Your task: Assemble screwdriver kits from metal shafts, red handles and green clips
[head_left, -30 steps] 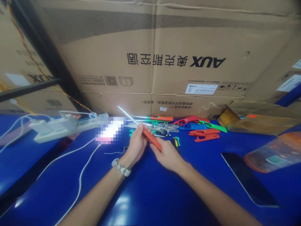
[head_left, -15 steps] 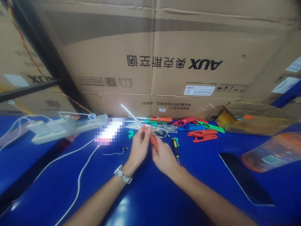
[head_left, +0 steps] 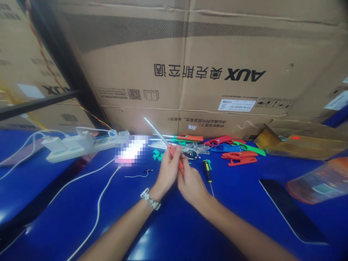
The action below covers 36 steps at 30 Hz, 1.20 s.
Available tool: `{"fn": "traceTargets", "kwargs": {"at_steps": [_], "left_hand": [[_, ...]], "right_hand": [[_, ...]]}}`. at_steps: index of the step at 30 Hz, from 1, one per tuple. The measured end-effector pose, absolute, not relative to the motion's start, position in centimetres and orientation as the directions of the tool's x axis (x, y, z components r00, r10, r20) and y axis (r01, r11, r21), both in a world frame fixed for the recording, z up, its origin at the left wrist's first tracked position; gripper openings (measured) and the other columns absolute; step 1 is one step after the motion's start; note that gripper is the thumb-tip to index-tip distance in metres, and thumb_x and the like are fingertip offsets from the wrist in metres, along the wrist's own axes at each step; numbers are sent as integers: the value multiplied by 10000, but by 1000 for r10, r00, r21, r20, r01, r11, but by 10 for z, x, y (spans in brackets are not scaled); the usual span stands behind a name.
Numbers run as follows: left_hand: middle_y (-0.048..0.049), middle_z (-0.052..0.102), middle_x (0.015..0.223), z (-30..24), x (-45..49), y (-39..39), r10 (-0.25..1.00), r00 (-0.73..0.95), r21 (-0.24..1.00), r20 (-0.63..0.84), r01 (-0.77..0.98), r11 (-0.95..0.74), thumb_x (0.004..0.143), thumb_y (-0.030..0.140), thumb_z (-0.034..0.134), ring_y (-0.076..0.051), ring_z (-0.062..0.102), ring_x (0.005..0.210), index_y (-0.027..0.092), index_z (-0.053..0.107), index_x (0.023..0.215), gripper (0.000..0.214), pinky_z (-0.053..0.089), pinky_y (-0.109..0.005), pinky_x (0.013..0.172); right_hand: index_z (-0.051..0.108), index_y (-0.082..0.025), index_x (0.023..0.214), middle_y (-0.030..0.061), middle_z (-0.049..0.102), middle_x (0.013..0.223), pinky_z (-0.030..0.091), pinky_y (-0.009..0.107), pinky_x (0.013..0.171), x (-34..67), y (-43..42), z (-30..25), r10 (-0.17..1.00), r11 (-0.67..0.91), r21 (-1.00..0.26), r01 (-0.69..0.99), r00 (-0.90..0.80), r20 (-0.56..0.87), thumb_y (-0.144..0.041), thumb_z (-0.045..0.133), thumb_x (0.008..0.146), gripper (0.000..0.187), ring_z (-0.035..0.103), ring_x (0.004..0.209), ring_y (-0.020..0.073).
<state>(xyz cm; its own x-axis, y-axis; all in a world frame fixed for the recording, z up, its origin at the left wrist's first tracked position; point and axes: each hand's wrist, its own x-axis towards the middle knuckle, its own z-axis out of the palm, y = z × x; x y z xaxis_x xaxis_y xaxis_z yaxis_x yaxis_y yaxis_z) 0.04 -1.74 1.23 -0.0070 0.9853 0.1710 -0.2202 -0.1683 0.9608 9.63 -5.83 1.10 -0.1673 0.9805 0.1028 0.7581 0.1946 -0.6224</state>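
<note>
A red long-neck lighter point(head_left: 172, 148) is tilted in front of me, its metal tube pointing up and to the left. My left hand point(head_left: 167, 172) is closed round the front of the red body, thumb on top. Lower down, my right hand point(head_left: 193, 185) grips the rear end, and its fingertips are partly hidden. Behind the hands lies a pile of metal tubes, wires and small parts point(head_left: 194, 148). An assembled orange lighter point(head_left: 190, 138) rests at the back of that pile. Close to my right hand is a black and yellow screwdriver point(head_left: 207, 171).
Red handle shells point(head_left: 239, 156), a blue shell point(head_left: 224, 148) and a green one point(head_left: 252, 148) lie right of the pile. A phone point(head_left: 293, 212) and a clear jar point(head_left: 320, 181) are at the right. A power strip point(head_left: 70, 151) with white cables stands left. Cardboard boxes point(head_left: 136, 54) rise behind.
The view has swung slightly left, so everything sits further right in the picture. Both hands keep hold of the red lighter, and the left hand covers a little more of its body.
</note>
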Motion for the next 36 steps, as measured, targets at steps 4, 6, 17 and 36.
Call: {"fn": "traceTargets", "kwargs": {"at_steps": [4, 6, 17, 36], "left_hand": [[27, 533, 713, 15, 6, -23, 977, -61, 966, 207, -143, -213, 932, 515, 531, -122, 530, 614, 201, 472, 821, 339, 439, -246, 581], [19, 542, 759, 17, 5, -25, 957, -84, 960, 277, -16, -279, 964, 492, 488, -123, 529, 652, 204, 465, 875, 303, 441, -250, 608], [51, 464, 726, 26, -28, -11, 946, 56, 920, 319, 222, -324, 1001, 427, 405, -111, 467, 586, 225, 417, 935, 213, 393, -242, 563], [-16, 617, 890, 29, -38, -21, 732, 653, 794, 196, 333, -509, 996, 340, 418, -146, 561, 765, 163, 557, 1089, 243, 484, -288, 785]], "right_hand": [[249, -112, 1511, 187, 709, 1144, 500, 351, 723, 91, -61, 8, 972, 231, -649, 725, -197, 127, -196, 462, 889, 662, 714, 938, 322], [230, -117, 1518, 177, 708, 1144, 506, 351, 754, 89, -62, 7, 964, 262, -670, 695, -216, 153, -188, 477, 869, 698, 707, 961, 314], [673, -211, 968, 56, 724, 973, 452, 321, 732, 100, -60, 16, 920, 364, -755, 545, -336, 200, -291, 603, 803, 196, 652, 870, 227], [554, -190, 749, -66, 460, 553, 332, 151, 312, 125, -25, 20, 964, 166, -924, -344, -141, 226, -522, 703, 815, 369, 385, 428, 59]]}}
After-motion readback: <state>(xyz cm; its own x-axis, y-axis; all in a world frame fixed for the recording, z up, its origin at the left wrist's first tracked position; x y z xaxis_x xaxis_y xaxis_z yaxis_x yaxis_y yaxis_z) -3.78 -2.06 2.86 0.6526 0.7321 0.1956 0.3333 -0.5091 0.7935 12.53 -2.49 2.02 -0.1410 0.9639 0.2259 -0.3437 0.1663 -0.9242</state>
